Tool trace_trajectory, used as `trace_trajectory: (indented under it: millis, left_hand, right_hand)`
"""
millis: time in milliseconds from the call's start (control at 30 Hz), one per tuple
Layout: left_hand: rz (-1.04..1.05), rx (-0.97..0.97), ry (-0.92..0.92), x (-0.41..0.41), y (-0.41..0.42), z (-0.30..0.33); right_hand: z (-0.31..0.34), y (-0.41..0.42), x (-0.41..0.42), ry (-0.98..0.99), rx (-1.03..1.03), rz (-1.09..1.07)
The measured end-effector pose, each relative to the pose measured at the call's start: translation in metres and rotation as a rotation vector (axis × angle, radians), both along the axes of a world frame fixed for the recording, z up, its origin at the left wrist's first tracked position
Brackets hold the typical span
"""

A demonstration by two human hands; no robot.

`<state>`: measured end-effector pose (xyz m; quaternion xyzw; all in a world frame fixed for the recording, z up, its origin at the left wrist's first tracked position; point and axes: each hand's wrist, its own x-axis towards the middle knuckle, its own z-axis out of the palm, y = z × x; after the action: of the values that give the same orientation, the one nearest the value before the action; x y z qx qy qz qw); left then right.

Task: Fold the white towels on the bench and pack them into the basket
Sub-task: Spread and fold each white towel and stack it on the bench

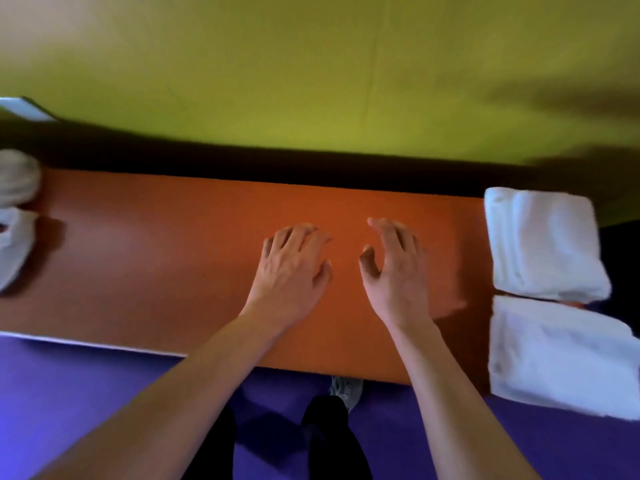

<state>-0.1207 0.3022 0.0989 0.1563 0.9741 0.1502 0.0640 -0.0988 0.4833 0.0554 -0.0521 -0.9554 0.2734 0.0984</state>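
— So, where are the towels?
— Two folded white towels lie at the right end of the bench [173, 254], one at the back [543, 244], one at the front [561, 358]. More white cloth [14, 220] sits at the far left, too blurry to tell.
— And the hands?
— Left hand [294, 268] and right hand [394, 271] hover side by side over the bare middle, fingers spread, holding nothing.

Perhaps a spa: orange bench [173, 244], folded white towels [543, 244].
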Motion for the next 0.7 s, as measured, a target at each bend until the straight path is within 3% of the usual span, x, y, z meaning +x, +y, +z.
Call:
trace_trajectory:
  millis: [300, 700]
  left_hand:
    - [0.328, 0.05, 0.029, 0.014, -0.186, 0.006]
    - [0.554, 0.06, 0.022, 0.023, -0.435, -0.018]
  right_hand:
    - [0.015, -0.191, -0.043, -0.024, -0.07, 0.273]
    - [-0.001, -0.454, -0.065, -0.211, -0.112, 0.48]
